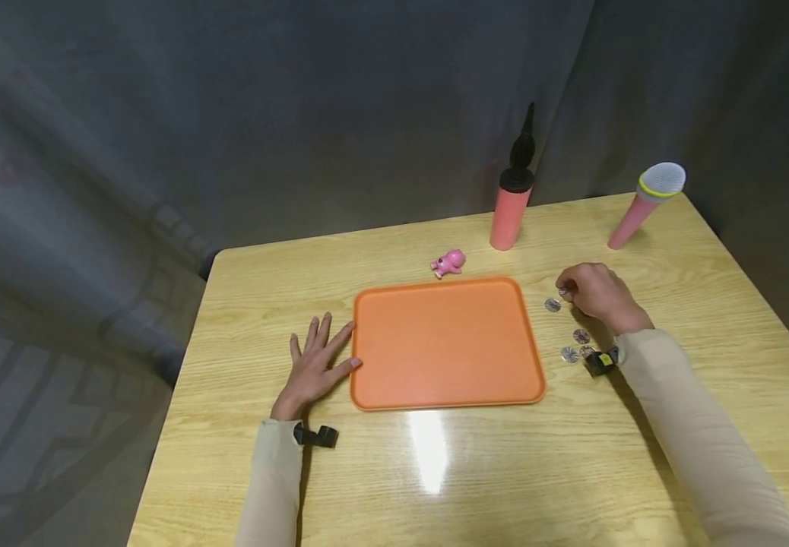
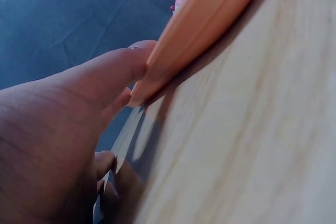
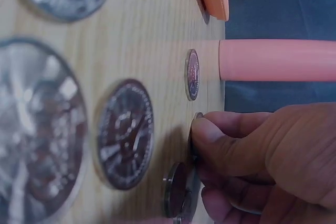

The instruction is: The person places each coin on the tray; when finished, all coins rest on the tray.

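My left hand [image 1: 312,372] lies spread beside the orange tray [image 1: 445,346], with the thumb and a fingertip at its left edge. In the left wrist view the thumb [image 2: 113,72] meets the tray's outer wall [image 2: 197,30]. Right of the tray, my right hand [image 1: 596,292] pinches a silver coin [image 1: 562,292] between thumb and fingertips, low over the table. Another coin [image 1: 552,305] lies just beside those fingertips. Nearer the wrist, more silver coins [image 1: 568,355] lie flat on the wood, one partly hidden by the wrist camera. Large in the right wrist view is a patterned coin [image 3: 126,135].
Behind the tray lies a small pink toy figure [image 1: 449,263]. A pink hand pump [image 1: 509,213] with a black nozzle stands near the table's back edge. Toward the back right corner stands a pink toy microphone [image 1: 634,220]. Dark curtains [image 1: 340,114] hang around the wooden table [image 1: 230,304].
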Demonstrator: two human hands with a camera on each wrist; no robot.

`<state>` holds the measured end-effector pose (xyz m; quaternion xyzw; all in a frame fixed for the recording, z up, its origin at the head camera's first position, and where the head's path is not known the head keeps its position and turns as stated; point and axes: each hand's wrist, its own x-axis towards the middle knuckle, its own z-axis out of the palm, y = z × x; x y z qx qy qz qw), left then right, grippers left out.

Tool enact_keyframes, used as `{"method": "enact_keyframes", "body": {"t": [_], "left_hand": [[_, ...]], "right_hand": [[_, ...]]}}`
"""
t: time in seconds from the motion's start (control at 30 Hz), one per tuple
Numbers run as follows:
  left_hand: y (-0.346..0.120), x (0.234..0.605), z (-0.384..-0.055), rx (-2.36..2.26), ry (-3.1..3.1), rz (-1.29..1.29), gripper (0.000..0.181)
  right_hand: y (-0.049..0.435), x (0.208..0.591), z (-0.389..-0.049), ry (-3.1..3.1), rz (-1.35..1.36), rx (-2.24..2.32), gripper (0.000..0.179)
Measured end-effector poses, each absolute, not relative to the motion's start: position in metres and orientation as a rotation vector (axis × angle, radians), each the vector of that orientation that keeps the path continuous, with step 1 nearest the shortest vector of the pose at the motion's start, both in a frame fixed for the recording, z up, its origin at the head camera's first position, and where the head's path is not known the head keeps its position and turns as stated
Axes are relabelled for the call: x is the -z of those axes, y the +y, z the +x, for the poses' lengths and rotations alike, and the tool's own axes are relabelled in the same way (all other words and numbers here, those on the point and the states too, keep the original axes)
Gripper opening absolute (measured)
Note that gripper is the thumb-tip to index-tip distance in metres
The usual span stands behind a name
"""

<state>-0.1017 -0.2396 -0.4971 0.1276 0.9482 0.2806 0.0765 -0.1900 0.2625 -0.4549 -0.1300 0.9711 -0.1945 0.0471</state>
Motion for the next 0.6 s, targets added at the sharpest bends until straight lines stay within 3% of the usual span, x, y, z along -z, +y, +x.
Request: {"method": "enact_keyframes", "body": {"t": [0.6], "left_hand": [[-0.2406,0.4955,-0.1025,-0.834,2.830,0.379,0.069]], "right_hand": [[0.2714,0.4632,-0.1860,2.928,-0.299,0.835,0.013]]}}
